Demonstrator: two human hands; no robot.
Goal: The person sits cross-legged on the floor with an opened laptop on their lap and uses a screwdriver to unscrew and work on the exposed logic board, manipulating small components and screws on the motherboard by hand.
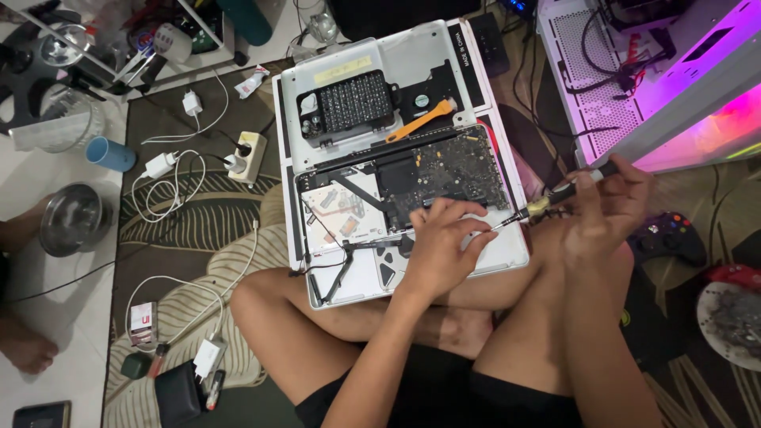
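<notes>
sitting cross-legged on a leaf-patterned rug, the person has an opened silver laptop resting across the knees, its bottom cover off and the dark circuit board exposed. the left hand lies flat on the laptop's lower edge, fingers spread and pressing down near the board, closed on nothing. the right hand is wrapped around the handle of a screwdriver, which slants down to the left so its tip meets the laptop just beside the left fingertips. the two hands are near each other but not touching. behind the board, the removed cover lies flat with a black bit set and an orange pry tool on it. to the left on the rug sit a white power strip with plugs and white chargers; a steel bowl and a blue cup stand on the pale floor. at right, a white computer case glows pink, and a black game controller lies near the right knee.
</notes>
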